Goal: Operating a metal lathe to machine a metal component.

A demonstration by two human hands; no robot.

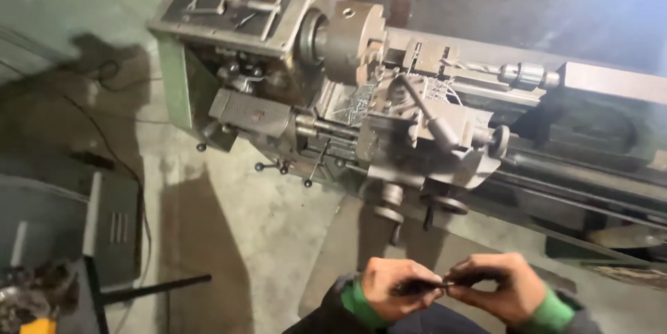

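Low in the head view, my left hand (pixel 394 287) and my right hand (pixel 499 285) meet over a thin dark rod-like piece (pixel 445 282). Both pinch it, one at each end, fingers curled around it. Green cuffs show at both wrists. The hands hover above the floor, well short of the lathe (pixel 389 91). The lathe's chuck (pixel 351 39) stands bare, and a drill bit in the tailstock chuck (pixel 524 73) points toward it. What the small piece is exactly I cannot tell.
The lathe's carriage with handwheels (pixel 445 150) juts toward me. A wooden board (pixel 361 237) lies on the concrete floor in front of it. At the left stand a grey bin (pixel 111 226), a dark bar (pixel 156 287), cables (pixel 104 139) and scrap (pixel 35 296).
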